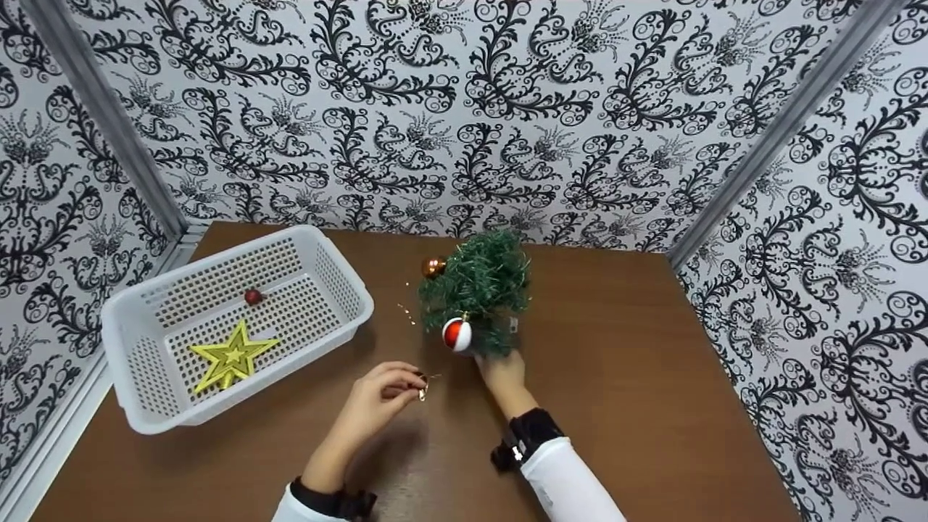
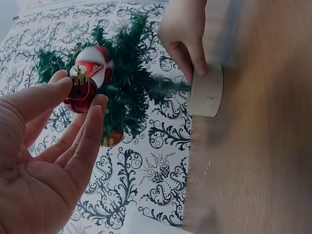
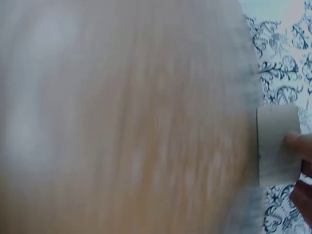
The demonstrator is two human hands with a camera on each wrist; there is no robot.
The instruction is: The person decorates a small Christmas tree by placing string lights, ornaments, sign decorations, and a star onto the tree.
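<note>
A small dark red Christmas bauble [image 2: 82, 97] with a gold cap and thread is pinched between the thumb and fingers of my left hand [image 1: 375, 400], over the table in front of the tree. My right hand [image 1: 505, 375] grips the round pale base [image 2: 207, 92] of a small green artificial Christmas tree [image 1: 487, 279]; the right wrist view shows its fingers on that base [image 3: 278, 146]. On the tree hang a red-and-white bauble [image 1: 457, 334], on the near side, and a shiny copper bauble [image 1: 433, 267], at the far left. Branches hide part of the right hand in the head view.
On the left of the brown table [image 1: 609, 362] stands a white perforated plastic basket [image 1: 337, 319]. It holds a yellow star [image 1: 233, 355] and a small red bauble [image 1: 252, 296]. Tiny gold bits [image 1: 407, 313] lie left of the tree. Patterned walls [image 1: 406, 130] enclose the table.
</note>
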